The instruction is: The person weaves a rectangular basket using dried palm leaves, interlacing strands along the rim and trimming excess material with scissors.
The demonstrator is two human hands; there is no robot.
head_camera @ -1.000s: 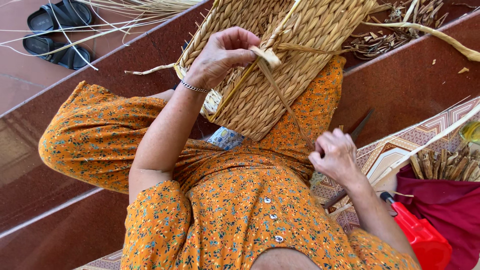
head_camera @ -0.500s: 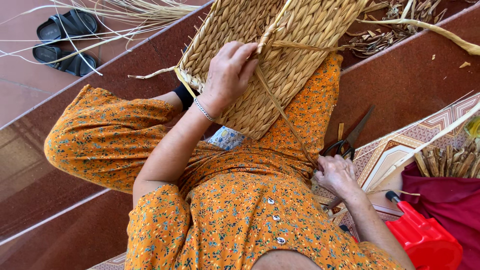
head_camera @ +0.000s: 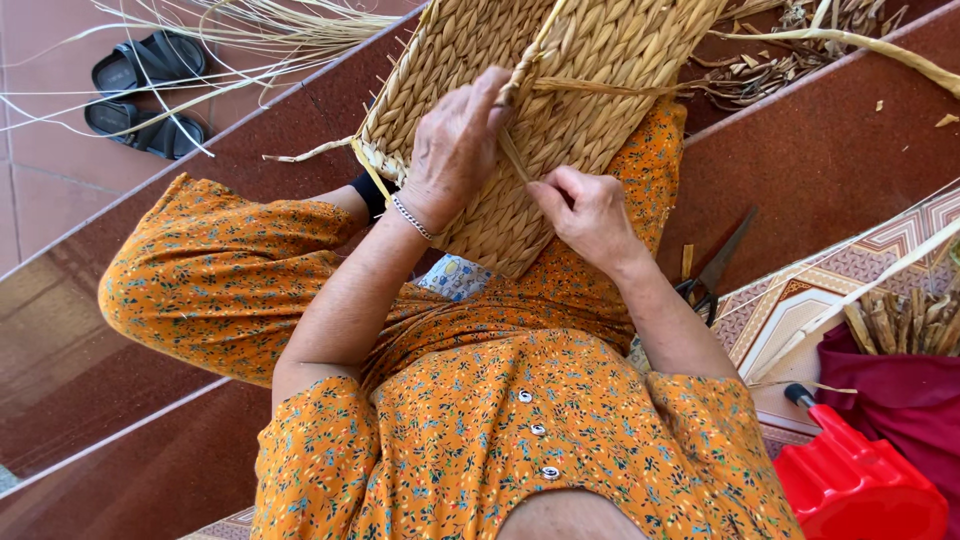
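Observation:
A woven straw basket (head_camera: pixel 600 70) rests tilted on my lap over my orange flowered dress. My left hand (head_camera: pixel 455 145) lies on the basket's side, fingers pinching a twisted straw strand (head_camera: pixel 530 62) that runs up across the weave. My right hand (head_camera: pixel 588 212) is against the basket's lower edge, its fingers closed on the lower end of the same strand. A thin bracelet is on my left wrist.
Black scissors (head_camera: pixel 715 270) lie on the red step beside my right arm. A red plastic object (head_camera: pixel 855 485) and dark red cloth (head_camera: pixel 905 395) sit at lower right by a patterned mat. Loose straw and black sandals (head_camera: pixel 140 95) lie at upper left.
My right hand rose from near the scissors up to the basket and took hold of the strand. My left hand slid down along the basket's side.

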